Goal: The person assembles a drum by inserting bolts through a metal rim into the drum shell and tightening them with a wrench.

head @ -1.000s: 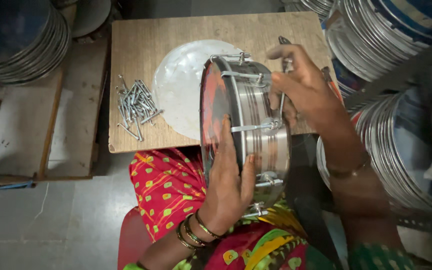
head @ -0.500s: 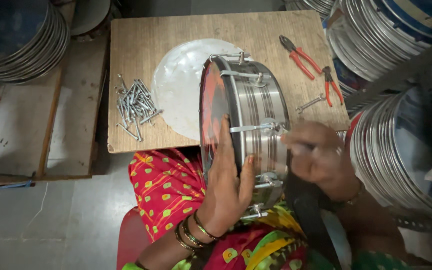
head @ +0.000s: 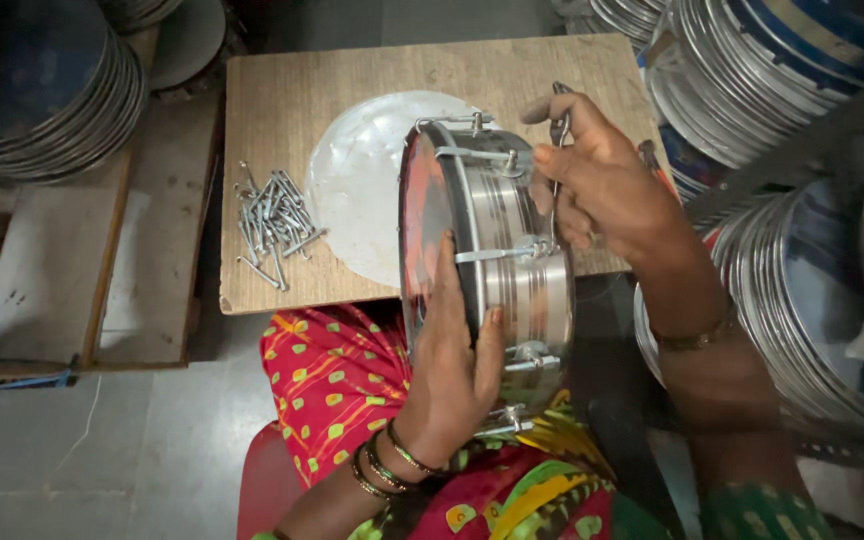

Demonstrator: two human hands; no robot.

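Stacks of shiny round steel drum shells (head: 812, 150) fill the right side, more stacked rims (head: 62, 110) at top left. Square brown wooden counter (head: 352, 80) sits in the middle, above the person's lap in red patterned cloth (head: 337, 375). Flat round white plastic drum skin (head: 362, 190) lies on the counter. Small steel-bodied hand drum with reddish head (head: 497, 260) stands on edge, its lower part over the lap, its upper part over the counter's near edge and overlapping the white skin. Metal tension rods run across its shell.

Left hand (head: 452, 365), bangles on wrist, lies flat on the drum's rim and head, fingers spread open, thumb on the shell; it steadies, no closed grip. Right hand (head: 602, 185) is at the drum's upper shell, grip clamped on a thin dark metal tool (head: 558, 125), tip sticking up above the fingers. Pile of loose silver metal hook bolts (head: 272, 225) lies on the counter, left of the white skin, well apart from both hands.
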